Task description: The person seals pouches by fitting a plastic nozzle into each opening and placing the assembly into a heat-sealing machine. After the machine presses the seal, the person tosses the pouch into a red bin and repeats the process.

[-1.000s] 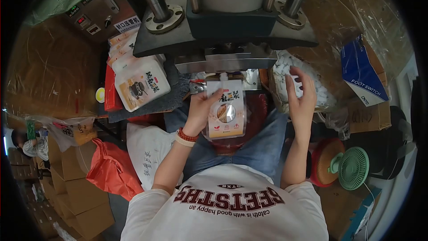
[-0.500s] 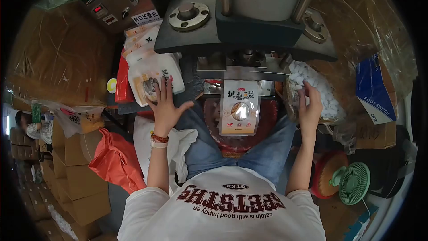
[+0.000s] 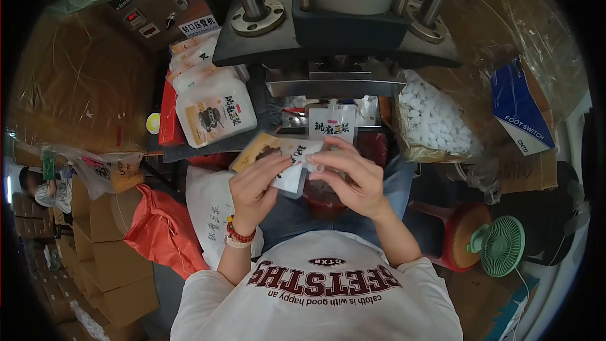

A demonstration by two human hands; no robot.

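Observation:
My left hand point(image 3: 255, 183) is closed on a printed stand-up pouch point(image 3: 249, 153), which lies tilted over my lap. Fingers of my right hand point(image 3: 356, 180) pinch a small white spout point(image 3: 314, 164) at the right end of this pouch. Just beyond my hands, a second printed pouch point(image 3: 332, 127) hangs upright at the press's metal jaw point(image 3: 334, 85), its lower part hidden by my right hand. To the left lies a stack of pouches point(image 3: 218, 113). A box of loose white spouts point(image 3: 435, 120) stands to the right.
The press point(image 3: 353, 31) with two steel posts rises ahead. A control panel point(image 3: 148, 16) is at back left. On the right are a blue foot-switch box point(image 3: 524, 110), a red stool point(image 3: 464, 237) and a green fan point(image 3: 502, 246). A red bag point(image 3: 164, 230) lies left.
My left hand has taken a pouch from the stack, and my right hand has brought a spout from the box; both met in the middle. The press's posts now protrude further above its plate.

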